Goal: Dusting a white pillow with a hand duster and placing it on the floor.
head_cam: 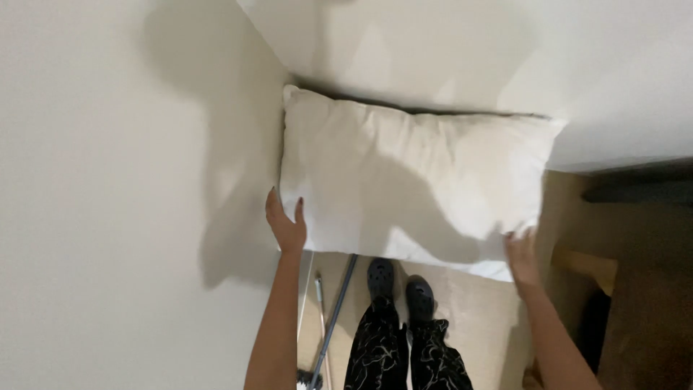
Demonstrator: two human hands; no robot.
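Note:
A large white pillow [411, 180] is held out in front of me, its far long edge against a white surface [462, 50]. My left hand [286, 225] grips the pillow's near left corner, thumb and fingers around the edge. At the near right corner my right hand [521, 254] holds the pillow, with the fingertips partly hidden behind the fabric. Both forearms reach up from the bottom of the view.
A white wall [108, 195] fills the left side. Below the pillow I see my black shoes [401, 285] and patterned dark trousers on a beige floor. A thin pole [338, 310] leans by the wall. Dark brown furniture [635, 274] stands at the right.

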